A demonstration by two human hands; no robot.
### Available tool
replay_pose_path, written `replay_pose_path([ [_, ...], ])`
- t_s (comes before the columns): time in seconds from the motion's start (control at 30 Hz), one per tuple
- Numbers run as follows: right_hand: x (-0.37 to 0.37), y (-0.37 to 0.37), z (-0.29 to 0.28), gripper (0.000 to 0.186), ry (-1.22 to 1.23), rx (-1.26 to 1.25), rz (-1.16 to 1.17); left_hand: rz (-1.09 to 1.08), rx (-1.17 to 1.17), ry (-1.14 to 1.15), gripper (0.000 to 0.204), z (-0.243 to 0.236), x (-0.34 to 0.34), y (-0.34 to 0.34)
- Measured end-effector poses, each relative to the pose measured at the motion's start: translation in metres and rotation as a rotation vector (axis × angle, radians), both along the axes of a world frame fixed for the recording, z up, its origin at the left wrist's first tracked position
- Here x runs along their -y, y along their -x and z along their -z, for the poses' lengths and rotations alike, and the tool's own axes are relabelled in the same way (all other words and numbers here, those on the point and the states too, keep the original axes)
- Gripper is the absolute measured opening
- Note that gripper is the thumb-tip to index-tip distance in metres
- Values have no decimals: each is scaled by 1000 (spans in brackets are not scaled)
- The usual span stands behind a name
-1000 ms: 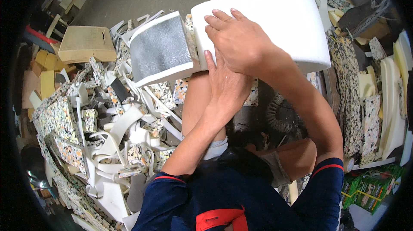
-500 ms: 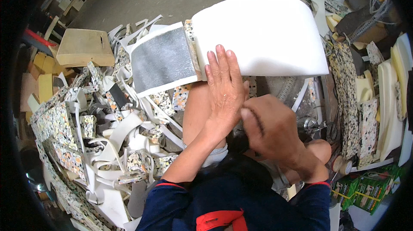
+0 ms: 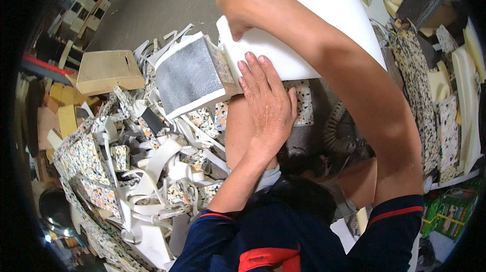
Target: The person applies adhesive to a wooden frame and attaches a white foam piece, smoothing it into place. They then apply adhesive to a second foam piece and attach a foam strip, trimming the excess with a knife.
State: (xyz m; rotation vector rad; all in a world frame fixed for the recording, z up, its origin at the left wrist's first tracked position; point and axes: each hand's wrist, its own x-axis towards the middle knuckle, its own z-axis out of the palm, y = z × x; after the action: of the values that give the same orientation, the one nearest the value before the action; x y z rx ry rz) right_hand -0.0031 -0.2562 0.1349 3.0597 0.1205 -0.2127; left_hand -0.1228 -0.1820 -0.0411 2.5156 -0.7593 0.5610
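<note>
A large white foam piece (image 3: 334, 34) with a curved far edge lies in front of me, partly behind my right forearm. Against its left end sits a smaller foam block (image 3: 190, 77) with a grey top, white edges and a speckled side. My left hand (image 3: 268, 97) lies flat over the white foam's near left corner by the joint, fingers stretched out. Reaching across the white foam, my right hand (image 3: 243, 4) is bent over its far left corner, with one digit pressed down on the near side. Its other fingers are partly hidden and slightly blurred.
Speckled and white foam offcuts (image 3: 152, 165) are heaped at left, with a tan foam block (image 3: 109, 72) behind them. More foam slabs (image 3: 415, 105) stand at right. A coiled hose (image 3: 336, 133) lies near my knees, and a green package (image 3: 448, 216) is at lower right.
My right hand has moved from a fist near my body to the white foam's far left corner. The speckled side of the grey-topped block now shows more. My left hand stays on the foam.
</note>
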Motion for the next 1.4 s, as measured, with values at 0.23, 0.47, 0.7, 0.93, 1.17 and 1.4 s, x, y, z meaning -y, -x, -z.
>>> replay_pose_path([
  [0.23,-4,-21,22,43,-82,-34,-46,19,-46,-28,99,-4,-5,1],
  [0.47,-16,-25,36,44,-68,49,-7,5,-72,-140,96,-10,-6,0],
  [0.7,-12,-27,30,52,-50,-65,-15,48,-137,-189,93,-21,-11,1],
  [0.93,-11,-36,36,80,-10,-176,-17,28,-86,-241,91,-20,-10,-1],
  [1.17,-15,-39,54,81,32,-130,16,42,-100,-295,91,-14,-14,-2],
  [1.4,-12,-39,47,82,-20,-162,6,61,-146,-183,91,-21,-15,2],
])
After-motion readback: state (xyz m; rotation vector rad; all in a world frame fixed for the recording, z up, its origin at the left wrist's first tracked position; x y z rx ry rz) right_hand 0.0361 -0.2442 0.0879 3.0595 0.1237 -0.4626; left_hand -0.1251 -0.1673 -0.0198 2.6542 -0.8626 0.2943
